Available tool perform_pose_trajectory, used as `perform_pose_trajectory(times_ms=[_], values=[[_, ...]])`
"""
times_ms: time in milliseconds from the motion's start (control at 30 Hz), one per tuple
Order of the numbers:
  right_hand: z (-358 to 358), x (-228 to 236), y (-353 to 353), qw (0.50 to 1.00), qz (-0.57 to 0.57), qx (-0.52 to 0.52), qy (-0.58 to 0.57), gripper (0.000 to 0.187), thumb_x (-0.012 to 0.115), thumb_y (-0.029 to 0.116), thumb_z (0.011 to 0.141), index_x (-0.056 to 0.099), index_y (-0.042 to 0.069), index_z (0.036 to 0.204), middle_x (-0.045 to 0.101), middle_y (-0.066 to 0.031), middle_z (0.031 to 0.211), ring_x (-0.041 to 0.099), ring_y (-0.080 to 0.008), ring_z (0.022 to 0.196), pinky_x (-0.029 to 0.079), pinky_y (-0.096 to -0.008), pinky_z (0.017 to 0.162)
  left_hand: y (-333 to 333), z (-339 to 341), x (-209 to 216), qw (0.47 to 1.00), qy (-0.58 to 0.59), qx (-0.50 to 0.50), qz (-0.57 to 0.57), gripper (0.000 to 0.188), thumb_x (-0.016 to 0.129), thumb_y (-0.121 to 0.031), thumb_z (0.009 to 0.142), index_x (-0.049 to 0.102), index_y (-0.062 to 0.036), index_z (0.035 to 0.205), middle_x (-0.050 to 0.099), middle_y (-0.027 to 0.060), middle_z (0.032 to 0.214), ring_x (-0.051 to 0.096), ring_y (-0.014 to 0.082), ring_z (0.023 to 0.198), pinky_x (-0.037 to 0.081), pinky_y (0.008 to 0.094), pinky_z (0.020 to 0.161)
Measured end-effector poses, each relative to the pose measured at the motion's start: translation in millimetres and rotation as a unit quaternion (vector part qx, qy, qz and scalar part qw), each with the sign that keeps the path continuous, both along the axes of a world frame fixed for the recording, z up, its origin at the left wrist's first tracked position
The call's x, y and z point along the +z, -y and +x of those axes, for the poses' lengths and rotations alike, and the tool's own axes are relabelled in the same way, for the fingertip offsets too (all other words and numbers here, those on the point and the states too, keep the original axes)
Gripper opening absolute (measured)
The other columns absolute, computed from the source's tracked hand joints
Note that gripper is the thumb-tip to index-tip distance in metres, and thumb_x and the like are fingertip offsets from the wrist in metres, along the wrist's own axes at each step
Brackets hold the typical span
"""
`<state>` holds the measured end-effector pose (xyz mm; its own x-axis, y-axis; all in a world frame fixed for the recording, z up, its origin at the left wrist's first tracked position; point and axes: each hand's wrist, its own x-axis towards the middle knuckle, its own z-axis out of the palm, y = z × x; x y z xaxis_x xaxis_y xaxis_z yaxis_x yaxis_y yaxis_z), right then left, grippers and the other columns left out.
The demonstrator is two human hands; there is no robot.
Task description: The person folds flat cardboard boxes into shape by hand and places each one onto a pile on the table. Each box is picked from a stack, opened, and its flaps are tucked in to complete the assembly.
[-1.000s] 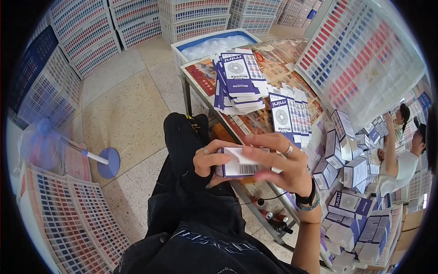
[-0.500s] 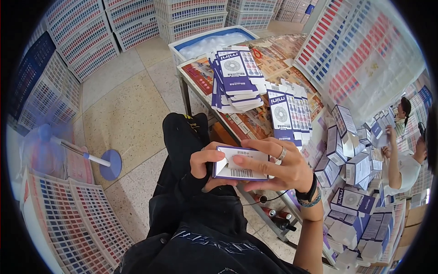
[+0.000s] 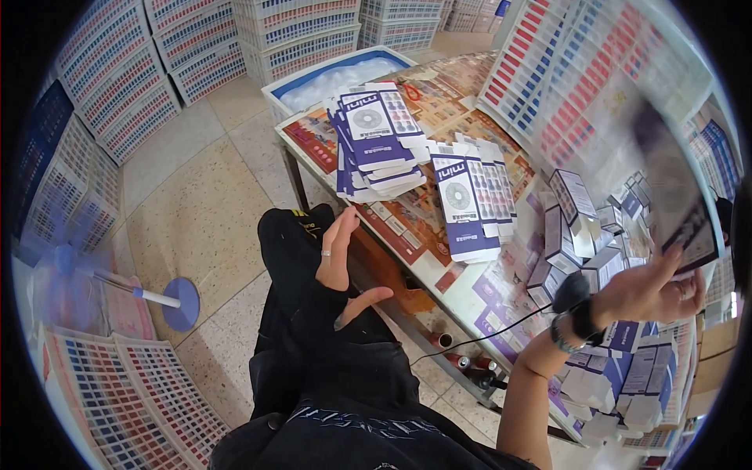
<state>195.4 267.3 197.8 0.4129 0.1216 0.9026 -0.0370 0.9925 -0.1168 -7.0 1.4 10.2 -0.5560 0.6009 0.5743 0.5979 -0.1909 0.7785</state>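
At the far right, my right hand (image 3: pixel 646 294) is closed on the lower end of a purple-and-white carton (image 3: pixel 683 211), which is smeared by motion. Above my lap, at the table's near edge, my left hand (image 3: pixel 338 262) is empty, its thumb apart from the straight fingers. Flattened cartons in the same colours lie on the table in a thick stack (image 3: pixel 380 135) and a smaller fanned pile (image 3: pixel 470 196). Folded-up boxes (image 3: pixel 578 200) are heaped beyond my right hand, with more boxes (image 3: pixel 646 364) below my wrist.
A black cord runs to a dark rounded object (image 3: pixel 573 290) beside my right wrist. Crates (image 3: pixel 298 35) stand stacked behind; another crate (image 3: pixel 533 70) leans at the table's far side. A white tub (image 3: pixel 270 98) adjoins the table. At left stands a fan with a round base (image 3: pixel 182 304).
My right hand has swung from my lap to the far right with the carton. My left hand has let go of it and opened. The view has shifted slightly.
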Motion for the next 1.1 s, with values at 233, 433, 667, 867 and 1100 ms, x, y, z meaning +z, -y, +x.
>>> perform_pose_trajectory(times_ms=[233, 433, 667, 867, 1100], values=[[52, -51, -179, 0.883, -0.098, -0.398, 0.228, 0.033, 0.072, 0.029, 0.086, 0.066, 0.002, 0.104, 0.065, -0.0161, 0.102, 0.06, -0.0318, 0.098, 0.045, -0.0434, 0.084, -9, 16, 9, 0.991, -0.046, -0.098, -0.073, 0.09, 0.075, -0.033, 0.083, 0.023, -0.0048, 0.152, 0.031, 0.0223, 0.149, 0.034, 0.0388, 0.136, 0.031, 0.0428, 0.111], [-84, -92, -52, 0.859, -0.126, -0.02, 0.495, 0.045, 0.076, 0.016, 0.08, 0.058, 0.009, 0.121, 0.061, -0.0111, 0.121, 0.056, -0.0321, 0.111, 0.047, -0.0424, 0.089, -15, 26, -9, 0.982, 0.067, -0.161, -0.079, 0.084, 0.064, -0.041, 0.092, 0.019, -0.0055, 0.153, 0.032, 0.0236, 0.149, 0.034, 0.0379, 0.137, 0.031, 0.0428, 0.11], [-136, -170, -5, 0.684, -0.123, -0.193, 0.693, 0.066, 0.067, 0.01, 0.081, 0.039, 0.005, 0.141, 0.058, -0.035, 0.111, 0.057, -0.042, 0.112, 0.047, -0.0472, 0.091, -18, 25, -26, 0.957, 0.199, -0.201, -0.064, 0.088, 0.049, -0.061, 0.094, 0.016, -0.0048, 0.154, 0.036, 0.0217, 0.148, 0.037, 0.032, 0.137, 0.034, 0.0422, 0.107], [-85, -70, 58, 0.747, -0.167, 0.031, 0.642, 0.067, 0.051, -0.005, 0.081, 0.036, 0.0, 0.145, 0.064, -0.0308, 0.096, 0.061, -0.0426, 0.079, 0.05, -0.0433, 0.071, -15, 30, -8, 0.919, 0.313, -0.232, 0.063, 0.1, 0.057, -0.066, 0.087, 0.012, -0.0089, 0.155, 0.027, 0.0215, 0.152, 0.033, 0.0315, 0.14, 0.028, 0.0435, 0.111], [-65, -74, 159, 0.568, 0.113, 0.358, 0.733, 0.097, 0.081, 0.027, 0.073, 0.027, -0.002, 0.149, 0.022, -0.0313, 0.149, 0.052, -0.0355, 0.113, 0.053, -0.0414, 0.089, -4, 26, 12, 0.87, 0.288, -0.287, 0.278, 0.129, 0.08, -0.063, 0.066, 0.005, -0.0064, 0.155, 0.02, 0.0234, 0.155, 0.03, 0.0313, 0.142, 0.026, 0.0428, 0.114]])
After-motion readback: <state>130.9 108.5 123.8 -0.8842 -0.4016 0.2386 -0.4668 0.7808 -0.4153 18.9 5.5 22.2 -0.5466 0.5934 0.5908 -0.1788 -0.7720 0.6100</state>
